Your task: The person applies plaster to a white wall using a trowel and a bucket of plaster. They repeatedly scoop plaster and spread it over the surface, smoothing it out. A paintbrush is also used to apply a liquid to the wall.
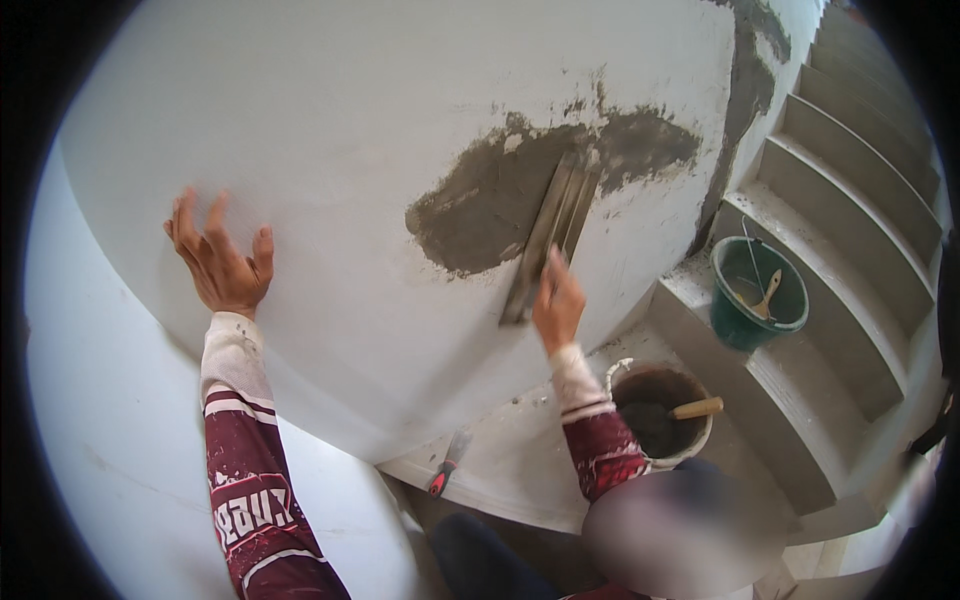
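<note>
My right hand (558, 305) is closed round the handle of a long metal plastering trowel (541, 235). The trowel's blade stands tilted against the white wall (350, 120), over a patch of wet grey mortar (475, 210). Part of the handle is hidden by my fingers. Further left, my left hand (222, 255) is at the wall with its fingers spread and nothing in it. Below my right forearm is a bucket (652, 385) of dark mortar, from which a wooden tool handle (697, 408) sticks out over the rim.
Grey steps (800, 410) climb along the right side. On one stands a green bucket (735, 325) with a paintbrush (768, 295) in it. A scraper (443, 472) with a red and black handle lies on the ledge below the wall. More mortar (745, 90) runs along the wall beside the steps.
</note>
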Action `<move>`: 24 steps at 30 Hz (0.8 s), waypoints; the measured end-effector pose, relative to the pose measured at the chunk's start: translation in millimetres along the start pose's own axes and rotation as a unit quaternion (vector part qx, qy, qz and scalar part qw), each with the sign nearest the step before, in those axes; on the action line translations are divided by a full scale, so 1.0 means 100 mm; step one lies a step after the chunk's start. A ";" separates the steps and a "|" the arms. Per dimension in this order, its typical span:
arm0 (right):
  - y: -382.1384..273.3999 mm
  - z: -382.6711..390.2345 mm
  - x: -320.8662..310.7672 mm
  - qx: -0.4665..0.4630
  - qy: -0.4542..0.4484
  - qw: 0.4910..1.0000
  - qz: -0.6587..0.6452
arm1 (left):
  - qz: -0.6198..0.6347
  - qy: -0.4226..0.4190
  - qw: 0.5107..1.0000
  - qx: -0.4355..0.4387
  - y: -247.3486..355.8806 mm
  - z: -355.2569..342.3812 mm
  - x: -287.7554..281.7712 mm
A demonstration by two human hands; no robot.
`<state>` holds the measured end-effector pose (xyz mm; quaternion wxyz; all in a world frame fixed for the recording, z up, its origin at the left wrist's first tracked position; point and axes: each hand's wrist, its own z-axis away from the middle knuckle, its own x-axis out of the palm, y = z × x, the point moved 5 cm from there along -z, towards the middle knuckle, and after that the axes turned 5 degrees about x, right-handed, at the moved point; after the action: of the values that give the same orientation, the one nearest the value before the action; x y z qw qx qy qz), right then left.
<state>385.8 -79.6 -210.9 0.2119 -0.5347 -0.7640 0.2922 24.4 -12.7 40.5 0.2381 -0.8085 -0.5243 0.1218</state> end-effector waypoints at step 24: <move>-0.71 -0.77 0.05 -0.060 -0.008 0.998 0.028 | 0.001 0.007 1.000 0.025 0.00 -0.06 -0.07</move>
<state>383.5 -76.6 -106.2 0.1652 -0.5655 -0.7663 0.2562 24.0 -20.2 45.3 0.2620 -0.8037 -0.5184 0.1294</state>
